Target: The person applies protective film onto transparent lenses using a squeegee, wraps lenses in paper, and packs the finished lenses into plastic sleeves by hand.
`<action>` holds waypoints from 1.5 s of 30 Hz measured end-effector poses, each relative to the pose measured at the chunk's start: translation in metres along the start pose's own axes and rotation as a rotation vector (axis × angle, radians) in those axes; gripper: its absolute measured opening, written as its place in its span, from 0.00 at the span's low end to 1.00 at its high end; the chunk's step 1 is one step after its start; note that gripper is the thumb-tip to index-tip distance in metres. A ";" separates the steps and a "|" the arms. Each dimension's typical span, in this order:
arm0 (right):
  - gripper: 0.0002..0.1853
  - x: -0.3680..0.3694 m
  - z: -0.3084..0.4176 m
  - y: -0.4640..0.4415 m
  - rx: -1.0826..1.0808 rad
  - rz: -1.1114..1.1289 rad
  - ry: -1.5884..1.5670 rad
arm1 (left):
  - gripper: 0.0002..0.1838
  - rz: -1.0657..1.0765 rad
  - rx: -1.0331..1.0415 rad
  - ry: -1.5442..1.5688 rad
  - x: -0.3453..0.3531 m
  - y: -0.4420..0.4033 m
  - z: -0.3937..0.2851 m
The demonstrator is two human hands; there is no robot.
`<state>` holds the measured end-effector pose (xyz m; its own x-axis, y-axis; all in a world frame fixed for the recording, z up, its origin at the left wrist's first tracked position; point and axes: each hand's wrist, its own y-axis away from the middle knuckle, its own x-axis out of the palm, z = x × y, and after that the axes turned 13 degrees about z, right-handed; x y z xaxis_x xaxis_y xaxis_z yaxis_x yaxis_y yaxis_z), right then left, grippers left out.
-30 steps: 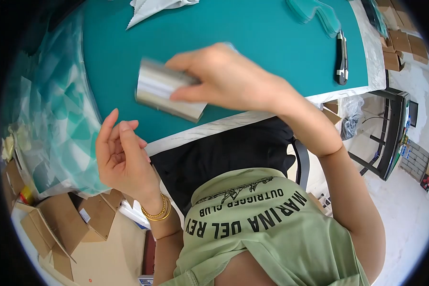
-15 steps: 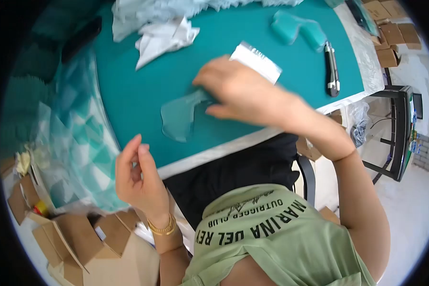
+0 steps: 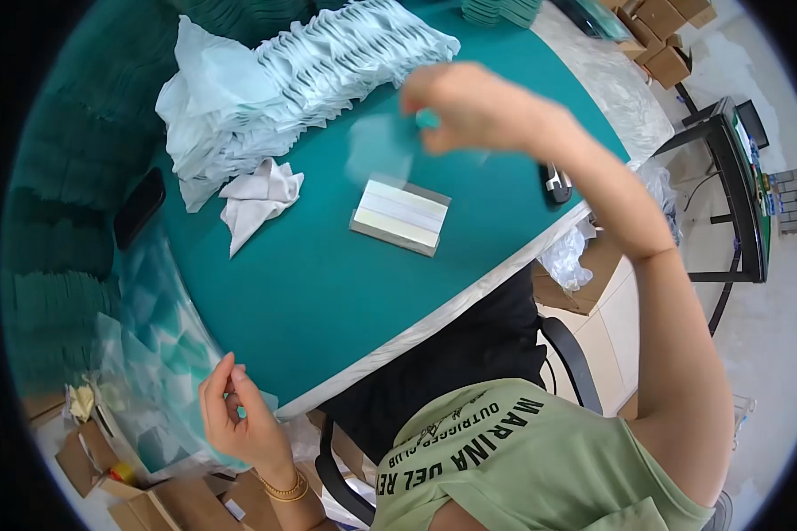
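Nearest, the left hand [image 3: 248,427] hangs beside the table [image 3: 274,323], fingers loosely curled, slightly apart, seemingly empty. Well ahead of them, a metal block [image 3: 401,217] lies flat, presumably for steadiness. Beyond it, the blurred right hand [image 3: 469,102] has fingers seemingly clamped on a clear film [image 3: 379,152], spreading left of them, perhaps pinched to spare its face.

Cardboard boxes [image 3: 193,504] near a black chair [image 3: 570,357]

Tiled floor [image 3: 617,332], black chair [image 3: 573,361], green-topped table [image 3: 279,323]
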<state>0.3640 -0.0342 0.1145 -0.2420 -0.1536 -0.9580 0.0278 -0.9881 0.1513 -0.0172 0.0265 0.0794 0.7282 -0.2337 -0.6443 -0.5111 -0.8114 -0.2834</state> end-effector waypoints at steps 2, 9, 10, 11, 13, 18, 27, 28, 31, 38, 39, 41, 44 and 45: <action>0.17 -0.008 -0.045 0.008 0.134 0.030 0.089 | 0.08 0.022 -0.055 -0.022 0.001 -0.004 -0.001; 0.18 0.000 -0.105 0.010 0.170 0.165 0.052 | 0.07 0.187 0.045 -0.030 0.009 -0.036 -0.025; 0.18 0.000 -0.104 0.009 0.187 0.199 0.034 | 0.07 0.174 0.052 -0.042 0.008 -0.041 -0.027; 0.18 0.000 -0.102 0.008 0.216 0.218 0.028 | 0.07 0.182 0.054 -0.056 0.006 -0.044 -0.028; 0.16 -0.005 -0.089 0.006 0.220 0.177 0.051 | 0.07 0.179 0.060 -0.077 0.003 -0.054 -0.029; 0.19 -0.019 -0.001 -0.067 -0.170 -0.271 -0.207 | 0.07 0.188 0.138 -0.058 0.014 -0.082 -0.045; 0.23 -0.024 0.065 -0.201 0.019 -0.565 -0.348 | 0.09 0.250 0.379 -0.014 0.039 -0.096 -0.071; 0.21 -0.023 0.050 -0.197 -0.022 -0.764 -0.297 | 0.09 0.239 0.372 -0.005 0.036 -0.094 -0.068; 0.29 -0.036 0.007 -0.161 0.397 -0.660 0.032 | 0.09 0.200 0.315 -0.048 0.018 -0.087 -0.050; 0.12 -0.064 0.078 -0.153 -0.375 -1.085 0.090 | 0.09 0.209 0.372 -0.002 0.025 -0.093 -0.052; 0.20 -0.059 0.100 -0.155 -0.194 -0.888 -0.002 | 0.09 0.213 0.388 0.018 0.029 -0.095 -0.055; 0.29 -0.059 0.113 -0.183 0.030 -0.520 -0.062 | 0.09 0.224 0.401 0.019 0.034 -0.097 -0.061; 0.25 -0.056 0.085 -0.215 0.082 -0.367 -0.145 | 0.09 0.217 0.405 -0.012 0.034 -0.106 -0.065; 0.22 -0.056 0.071 -0.215 0.053 -0.377 -0.168 | 0.08 0.196 0.405 -0.044 0.031 -0.113 -0.061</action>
<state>0.3025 0.1877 0.1532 -0.3807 0.2269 -0.8964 -0.1417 -0.9723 -0.1859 0.0911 0.0779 0.1348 0.5838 -0.3321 -0.7409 -0.7817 -0.4765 -0.4024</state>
